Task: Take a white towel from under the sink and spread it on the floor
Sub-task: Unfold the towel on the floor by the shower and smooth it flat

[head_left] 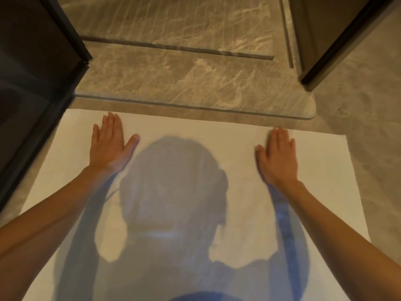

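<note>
Towel: white, rectangular, fine-napped cloth, spread flat on the floor. Far edge parallel to the slab and just short of it; left edge beside the glass panel. Smooth across the visible area, far right corner square, near edge out of frame.

Left grip: fingers straight and together, thumb splayed, palm pressed flat on the towel near its far edge, toward the left corner; holding nothing. Right grip: likewise flat, palm down on the towel near the far edge, toward the right corner; slightly blurred. Forearms bare.

Floor: grey-brown polished stone, faintly mottled. Slab: grey marble with pale veining, rounded right corner, a dark straight groove across its far part. Glass panel: dark, reflective, set in a black metal frame. Door frame: dark brown, far right. Shadow: bluish silhouette of head and shoulders across the towel's middle, between the two grips.
</note>
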